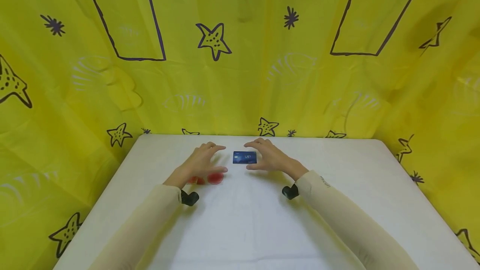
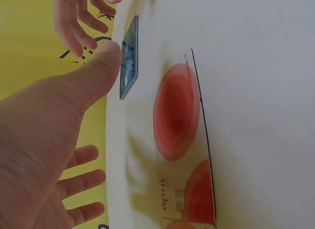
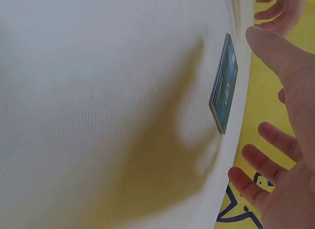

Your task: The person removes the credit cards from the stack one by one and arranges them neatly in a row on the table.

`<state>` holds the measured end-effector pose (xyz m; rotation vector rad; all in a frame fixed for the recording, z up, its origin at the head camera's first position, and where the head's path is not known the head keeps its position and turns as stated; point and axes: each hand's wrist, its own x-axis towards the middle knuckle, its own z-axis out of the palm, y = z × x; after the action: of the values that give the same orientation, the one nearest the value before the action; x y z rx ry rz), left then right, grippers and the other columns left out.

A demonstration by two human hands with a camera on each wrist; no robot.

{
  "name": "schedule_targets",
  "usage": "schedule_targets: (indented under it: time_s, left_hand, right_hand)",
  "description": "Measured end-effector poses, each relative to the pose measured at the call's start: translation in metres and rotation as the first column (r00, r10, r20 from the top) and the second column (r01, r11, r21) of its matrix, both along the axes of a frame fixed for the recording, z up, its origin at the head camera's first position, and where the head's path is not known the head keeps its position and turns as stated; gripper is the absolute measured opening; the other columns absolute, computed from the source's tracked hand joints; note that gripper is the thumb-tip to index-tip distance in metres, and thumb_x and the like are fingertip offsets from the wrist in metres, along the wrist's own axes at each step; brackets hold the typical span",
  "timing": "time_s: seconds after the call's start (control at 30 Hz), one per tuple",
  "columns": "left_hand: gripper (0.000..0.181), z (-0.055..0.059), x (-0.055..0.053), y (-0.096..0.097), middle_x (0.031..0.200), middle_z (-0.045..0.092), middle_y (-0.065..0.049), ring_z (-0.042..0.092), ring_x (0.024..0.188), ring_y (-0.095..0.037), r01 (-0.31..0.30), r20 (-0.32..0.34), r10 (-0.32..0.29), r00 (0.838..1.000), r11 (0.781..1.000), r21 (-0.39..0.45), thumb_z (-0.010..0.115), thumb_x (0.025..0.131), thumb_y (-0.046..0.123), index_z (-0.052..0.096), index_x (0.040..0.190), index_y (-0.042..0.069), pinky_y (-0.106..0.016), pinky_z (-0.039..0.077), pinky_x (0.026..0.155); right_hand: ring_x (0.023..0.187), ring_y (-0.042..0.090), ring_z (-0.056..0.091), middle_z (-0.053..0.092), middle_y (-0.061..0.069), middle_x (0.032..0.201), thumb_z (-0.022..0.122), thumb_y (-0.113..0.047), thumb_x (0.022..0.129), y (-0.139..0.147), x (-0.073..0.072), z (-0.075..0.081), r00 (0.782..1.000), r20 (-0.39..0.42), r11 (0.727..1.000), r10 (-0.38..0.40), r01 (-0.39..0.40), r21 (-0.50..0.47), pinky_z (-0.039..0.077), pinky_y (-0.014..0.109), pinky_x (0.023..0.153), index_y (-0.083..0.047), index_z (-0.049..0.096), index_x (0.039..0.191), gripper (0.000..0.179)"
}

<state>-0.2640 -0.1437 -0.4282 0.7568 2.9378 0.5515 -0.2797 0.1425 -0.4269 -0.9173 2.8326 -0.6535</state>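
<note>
A blue card marked VIP [image 1: 245,157] lies flat on the white table. The right wrist view shows several thin layers at its edge, like a small stack of cards [image 3: 225,86]. My left hand [image 1: 202,161] hovers left of it, thumb and fingers spread apart, holding nothing. To its right is my right hand [image 1: 268,156], also spread, its fingertips close to the card's right end. Below the left hand lies a pale card with red circles [image 2: 177,115], partly hidden in the head view. Another card's edge [image 2: 189,224] shows at the bottom of the left wrist view.
A white cloth covers the table [image 1: 232,224]. Behind it and at both sides hangs a yellow curtain [image 1: 240,95] with drawn stars and frames. Each wrist wears a black strap with a dark piece, one on the left [image 1: 190,198] and one on the right [image 1: 290,191].
</note>
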Motion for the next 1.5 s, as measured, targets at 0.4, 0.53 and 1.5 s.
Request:
schedule_targets:
  time_s: [0.4,0.53,1.5]
  left_hand:
    - [0.08,-0.003,-0.013,0.021,0.148,0.051,-0.014,0.047,0.134,-0.035,-0.008,0.039,0.009,0.999,1.0,-0.017,0.079,0.085,0.053,0.052,0.152,0.018,-0.057,0.039,0.11]
    - [0.078,-0.003,-0.018,0.029,0.148,0.051,-0.013,0.047,0.134,-0.034,-0.005,0.048,0.008,0.999,0.999,-0.044,0.079,0.086,0.051,0.052,0.151,0.018,-0.055,0.038,0.111]
    - [0.055,-0.002,-0.031,0.051,0.128,0.059,-0.008,0.049,0.117,-0.029,-0.011,0.102,0.028,0.994,0.987,-0.161,0.078,0.09,0.042,0.065,0.138,0.019,-0.049,0.041,0.104]
  right_hand:
    - [0.131,0.036,0.049,0.053,0.016,0.143,0.082,-0.041,0.087,0.009,-0.009,-0.006,0.999,0.042,1.0,-0.019,0.019,0.001,0.042,0.056,0.109,-0.014,0.05,0.151,0.076]
    - [0.126,0.036,0.052,0.056,0.016,0.138,0.083,-0.037,0.087,0.01,-0.012,-0.008,0.999,0.043,1.0,-0.028,0.028,0.001,0.044,0.055,0.106,-0.012,0.051,0.15,0.075]
    - [0.118,0.03,0.049,0.057,0.013,0.133,0.08,-0.034,0.089,0.014,-0.023,-0.019,0.988,0.117,0.995,-0.096,0.095,0.019,0.043,0.048,0.103,-0.011,0.067,0.135,0.053]
